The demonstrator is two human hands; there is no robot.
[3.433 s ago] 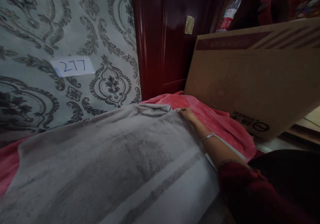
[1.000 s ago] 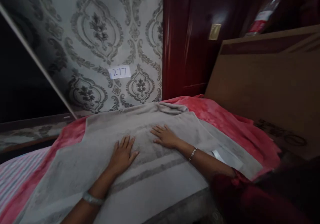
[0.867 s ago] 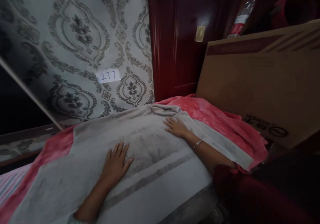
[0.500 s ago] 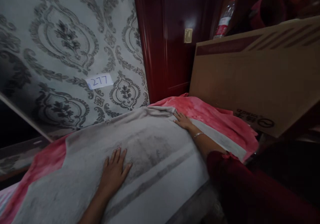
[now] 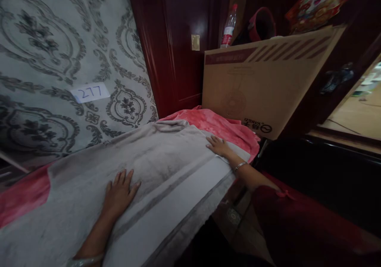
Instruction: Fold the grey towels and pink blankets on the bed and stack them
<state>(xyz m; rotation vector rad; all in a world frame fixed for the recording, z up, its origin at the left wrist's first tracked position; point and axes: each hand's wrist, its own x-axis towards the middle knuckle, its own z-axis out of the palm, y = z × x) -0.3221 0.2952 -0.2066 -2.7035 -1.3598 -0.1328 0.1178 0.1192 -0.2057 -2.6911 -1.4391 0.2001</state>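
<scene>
Dim bedroom, patterned grey wallpaper point(image 5: 59, 41) at the back with a paper label point(image 5: 91, 92) reading "277" stuck on it, dark red wooden door point(image 5: 178, 41) right of the wall. Bed carries a pink blanket point(image 5: 220, 126), and a grey towel point(image 5: 166, 168) is spread flat over it, covering most of the bed surface from the lower left up toward the door; darker stripes run along its near edge, and its far corner by the door is bunched a little.

Left hand point(image 5: 119, 193) lies palm down on the middle of the towel, fingers spread and flat, pinching nothing; pale band at the wrist near the bottom edge. Right hand point(image 5: 218, 146) also palm down with fingers spread, resting on the towel's right edge just beside the exposed pink blanket, holding nothing; thin bracelet point(image 5: 240, 166) on the wrist, dark red sleeve point(image 5: 285, 215) further back. The two hands are well apart.

Large cardboard box point(image 5: 262, 84) leans just behind the blanket's right end, printed side facing the camera. Plastic bottle point(image 5: 228, 31) with red cap and label stands behind the box top, near a red round object point(image 5: 262, 23). Dark furniture surface point(image 5: 327, 179) on the right.
</scene>
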